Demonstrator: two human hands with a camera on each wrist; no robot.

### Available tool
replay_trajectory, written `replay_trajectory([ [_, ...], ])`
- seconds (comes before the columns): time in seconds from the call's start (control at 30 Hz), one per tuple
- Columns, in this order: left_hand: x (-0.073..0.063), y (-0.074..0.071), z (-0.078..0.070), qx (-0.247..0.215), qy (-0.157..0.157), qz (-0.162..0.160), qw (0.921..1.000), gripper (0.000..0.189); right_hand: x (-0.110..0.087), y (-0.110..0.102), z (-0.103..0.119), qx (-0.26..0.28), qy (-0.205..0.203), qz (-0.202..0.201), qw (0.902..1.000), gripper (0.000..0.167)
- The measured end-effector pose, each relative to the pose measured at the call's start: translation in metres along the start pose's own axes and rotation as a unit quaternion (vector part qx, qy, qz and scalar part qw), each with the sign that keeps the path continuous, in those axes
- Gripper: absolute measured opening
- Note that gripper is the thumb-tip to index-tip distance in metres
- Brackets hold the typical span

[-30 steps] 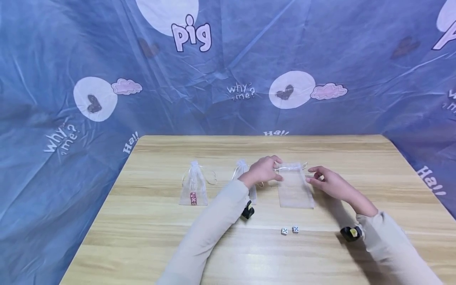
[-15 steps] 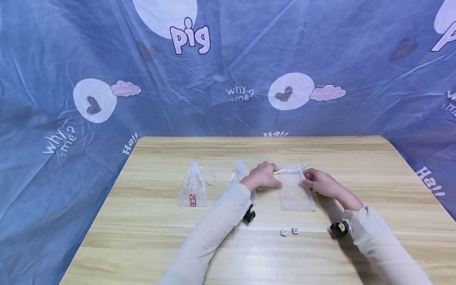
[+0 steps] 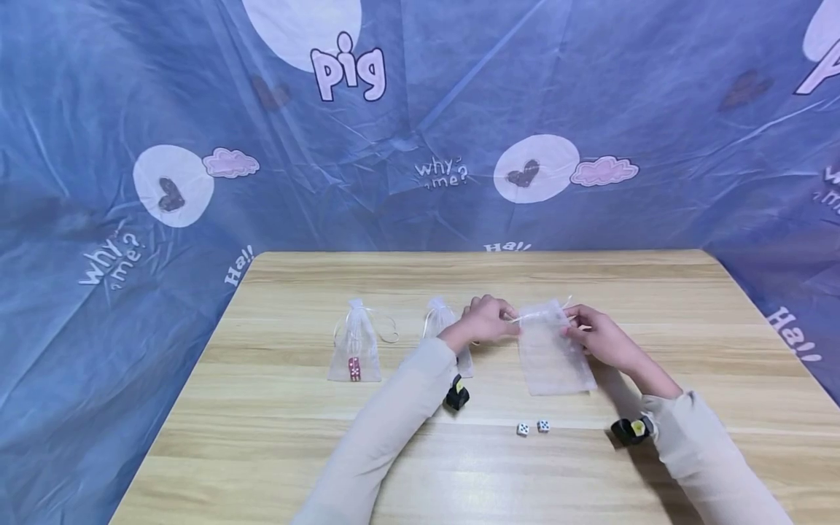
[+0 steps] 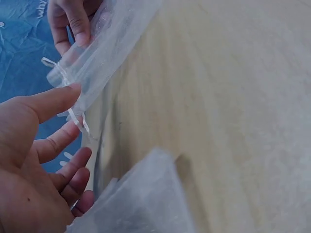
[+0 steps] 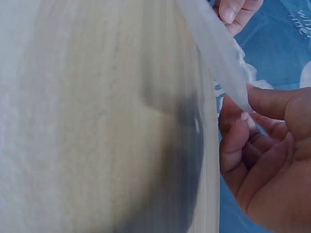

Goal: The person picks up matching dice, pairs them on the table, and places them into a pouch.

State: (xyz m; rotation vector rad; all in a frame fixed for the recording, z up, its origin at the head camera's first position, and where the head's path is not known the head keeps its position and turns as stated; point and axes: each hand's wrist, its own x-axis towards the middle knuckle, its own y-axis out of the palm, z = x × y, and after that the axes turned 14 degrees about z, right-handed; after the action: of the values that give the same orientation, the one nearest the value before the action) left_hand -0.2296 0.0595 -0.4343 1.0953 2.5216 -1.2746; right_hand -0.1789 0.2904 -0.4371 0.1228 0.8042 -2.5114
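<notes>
A sheer white drawstring bag (image 3: 554,357) is held up by its top between both hands. My right hand (image 3: 600,335) pinches its right edge near the mouth; in the right wrist view the thumb (image 5: 267,103) presses the fabric against the curled fingers. At the left top corner, my left hand (image 3: 485,321) has thumb and index finger on the bag beside the white drawstring (image 4: 73,116), its other fingers loosely curled. Two white dice, a left die (image 3: 523,429) and a right die (image 3: 543,426), lie on the table in front of the bag.
Another sheer bag (image 3: 355,339), with red dice (image 3: 354,369) inside, lies drawn shut at the left of the wooden table (image 3: 230,437). A second closed bag (image 3: 438,317) is partly hidden behind my left forearm. A blue printed cloth (image 3: 407,211) hangs behind the table.
My right hand has come in from the right and taken hold of the bag's edge. The bag has shifted slightly right and toward me, its top raised. The dice stay put.
</notes>
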Motion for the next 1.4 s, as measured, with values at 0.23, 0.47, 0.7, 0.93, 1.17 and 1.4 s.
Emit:
replay_trajectory([
  [0.23,-0.003,-0.005,0.001,-0.137,0.083,0.016,0.9869,0.029,-0.006,0.001,0.005,0.036,-0.013,-0.017,0.9991,0.029],
  [0.47,-0.003,-0.004,-0.001,-0.180,0.119,-0.005,0.9765,0.015,-0.010,0.002,0.010,0.025,-0.045,-0.044,0.9977,0.026],
  [0.7,-0.011,-0.011,-0.005,-0.182,0.149,-0.004,0.9719,0.021,-0.014,0.002,0.017,0.009,-0.093,-0.088,0.9917,0.025],
  [0.93,-0.027,-0.022,-0.007,-0.138,0.190,-0.003,0.9721,0.024,-0.016,0.002,0.025,0.020,-0.121,-0.118,0.9855,0.018],
  [1.17,-0.034,-0.025,-0.006,-0.132,0.206,0.004,0.9697,0.022,-0.019,0.007,0.031,0.018,-0.122,-0.127,0.9841,0.014],
  [1.4,-0.036,-0.026,-0.004,-0.109,0.235,0.015,0.9656,0.033,-0.020,0.011,0.034,0.013,-0.126,-0.126,0.9840,0.011],
])
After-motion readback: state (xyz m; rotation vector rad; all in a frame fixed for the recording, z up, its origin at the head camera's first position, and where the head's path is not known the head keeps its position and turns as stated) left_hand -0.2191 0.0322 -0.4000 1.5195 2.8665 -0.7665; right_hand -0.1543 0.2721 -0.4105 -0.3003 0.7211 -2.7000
